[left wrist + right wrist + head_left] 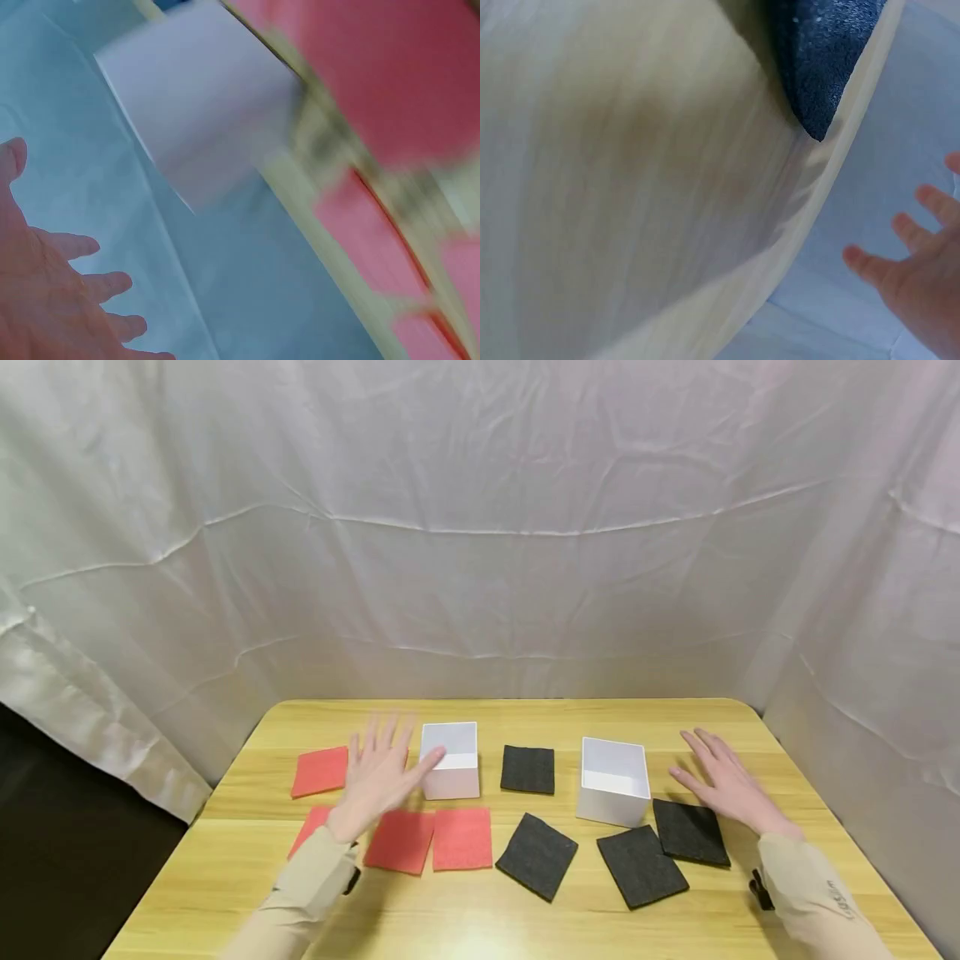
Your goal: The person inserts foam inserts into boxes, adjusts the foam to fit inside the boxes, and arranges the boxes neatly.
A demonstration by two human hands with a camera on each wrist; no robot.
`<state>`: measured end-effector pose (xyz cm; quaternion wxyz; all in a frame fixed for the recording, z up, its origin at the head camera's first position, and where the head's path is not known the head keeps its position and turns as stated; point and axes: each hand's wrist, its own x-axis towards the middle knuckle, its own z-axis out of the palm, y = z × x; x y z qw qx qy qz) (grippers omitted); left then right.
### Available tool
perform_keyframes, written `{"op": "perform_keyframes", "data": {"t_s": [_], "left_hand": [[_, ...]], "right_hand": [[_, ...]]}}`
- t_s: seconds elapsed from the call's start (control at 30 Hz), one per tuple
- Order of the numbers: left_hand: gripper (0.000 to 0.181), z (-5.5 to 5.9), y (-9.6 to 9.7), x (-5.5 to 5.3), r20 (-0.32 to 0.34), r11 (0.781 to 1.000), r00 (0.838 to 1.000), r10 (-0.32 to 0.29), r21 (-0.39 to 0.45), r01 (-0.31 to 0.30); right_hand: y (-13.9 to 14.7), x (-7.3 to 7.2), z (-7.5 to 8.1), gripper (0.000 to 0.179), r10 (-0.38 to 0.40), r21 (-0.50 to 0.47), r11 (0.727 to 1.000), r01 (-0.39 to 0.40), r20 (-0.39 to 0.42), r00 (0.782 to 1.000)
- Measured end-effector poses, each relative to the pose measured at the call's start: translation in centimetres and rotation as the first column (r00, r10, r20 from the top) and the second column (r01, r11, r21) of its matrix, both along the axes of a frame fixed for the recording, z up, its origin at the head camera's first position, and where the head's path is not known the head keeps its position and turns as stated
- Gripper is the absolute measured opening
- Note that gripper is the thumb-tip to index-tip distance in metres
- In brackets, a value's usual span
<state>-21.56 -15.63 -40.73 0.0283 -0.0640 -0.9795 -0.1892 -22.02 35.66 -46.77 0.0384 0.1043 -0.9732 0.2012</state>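
My left hand (378,781), blurred and with fingers spread, hovers above several red felt-like squares (462,839). Its thumb overlaps the left white open-topped box (452,782) in the head view; contact cannot be told. Nothing sits in that hand (60,300) in the left wrist view, where the box (202,97) appears tilted and blurred. To the right of the second white box (613,806), my right hand (731,785) is held over the table with loosely extended fingers, just beyond a black square (691,832). It holds nothing. Part of the red squares lies hidden behind my left hand and sleeve.
More black squares lie between and in front of the boxes: one at the back (527,769), one tilted in the middle (537,857), another (642,867) touching the rightmost. The wooden table (480,927) ends at a pale curtain (480,593) behind and on the right.
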Motion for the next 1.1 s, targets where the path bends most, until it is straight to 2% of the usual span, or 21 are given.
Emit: {"op": "perform_keyframes", "data": {"t_s": [0.17,0.3,0.43,0.57,0.63,0.73,0.9,1.0,1.1], "left_hand": [[0.089,-0.1,4.2,0.2,-0.018,0.993,0.995,-0.101,0.06,0.102],[0.091,-0.5,7.5,0.0,-0.044,0.971,0.978,-0.206,0.117,0.21],[0.093,-1.1,10.4,-0.3,-0.036,0.939,0.953,-0.301,0.162,0.303],[0.094,-1.6,12.9,-0.6,-0.04,0.91,0.924,-0.381,0.159,0.382],[0.095,-1.8,14.0,-1.0,-0.042,0.893,0.907,-0.419,0.159,0.42],[0.094,-2.2,15.5,-1.7,-0.033,0.857,0.878,-0.478,0.203,0.474],[0.095,-3.5,17.3,-2.9,0.028,0.788,0.835,-0.549,0.35,0.507],[0.098,-4.4,18.2,-3.3,0.049,0.759,0.821,-0.568,0.417,0.5],[0.101,-4.9,18.9,-3.6,0.054,0.739,0.812,-0.581,0.453,0.499]], "right_hand": [[0.3,0.1,0.1,0.075,0.035,-0.135,0.99,-0.032,0.022,0.999],[0.5,0.3,0.0,0.069,0.063,-0.189,0.98,-0.057,0.023,0.998],[0.6,0.4,-0.3,0.063,0.103,-0.209,0.973,-0.099,0.007,0.995],[0.7,0.4,-0.5,0.062,0.136,-0.22,0.967,-0.128,0.02,0.991],[0.9,0.4,-0.6,0.063,0.159,-0.234,0.961,-0.148,0.029,0.987],[1.1,0.3,-0.7,0.064,0.191,-0.263,0.95,-0.171,0.051,0.98],[1.1,0.6,-0.6,0.065,0.218,-0.279,0.943,-0.183,0.101,0.971],[1.1,0.8,-0.5,0.067,0.243,-0.278,0.94,-0.2,0.131,0.961],[1.3,0.9,-0.6,0.069,0.271,-0.275,0.936,-0.219,0.169,0.948]]}}
